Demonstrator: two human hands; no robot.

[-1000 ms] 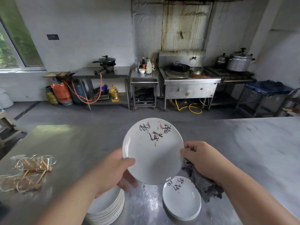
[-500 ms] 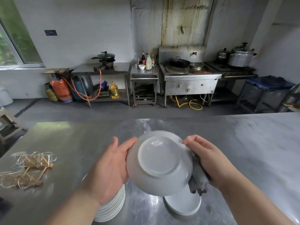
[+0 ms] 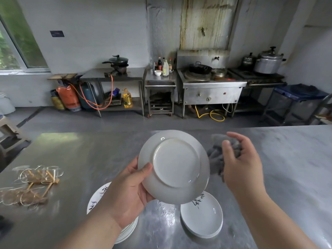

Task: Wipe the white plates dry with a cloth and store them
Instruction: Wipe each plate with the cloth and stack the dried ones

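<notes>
**Plate (image 3: 176, 162) held bottom-up in the left hand (image 3: 125, 193), cloth (image 3: 216, 159) bunched in the right hand (image 3: 241, 166)**

A steel table (image 3: 80, 155) spreads under both hands and runs on well past the fingertips. Far beyond the fingers, against the back wall, stands a cooking range (image 3: 212, 90) with a dark wok on top. Directly under the left wrist and fingers lies a tall stack of plates (image 3: 98, 196), mostly hidden by the hand. Black and red markings show on its top plate. A lower stack (image 3: 201, 216) sits on the table below the gap between the two hands, face up, with black markings near its far edge. The two stacks are apart, with shiny bare steel between them.

The white plate is lifted off the table and tilted, its plain underside and foot ring toward the camera. The left thumb presses on the underside near the lower-left rim. The other left fingers pass behind the plate, out of sight, so the hand grips it by that edge. The right fingers curl loosely round the grey cloth, which is bunched in the palm and hangs down just beside the plate's right rim. Whether cloth and plate touch cannot be told. Well to the left of the left fingers, a heap of thin wire rings (image 3: 36, 178) with wooden sticks lies on the table.
</notes>
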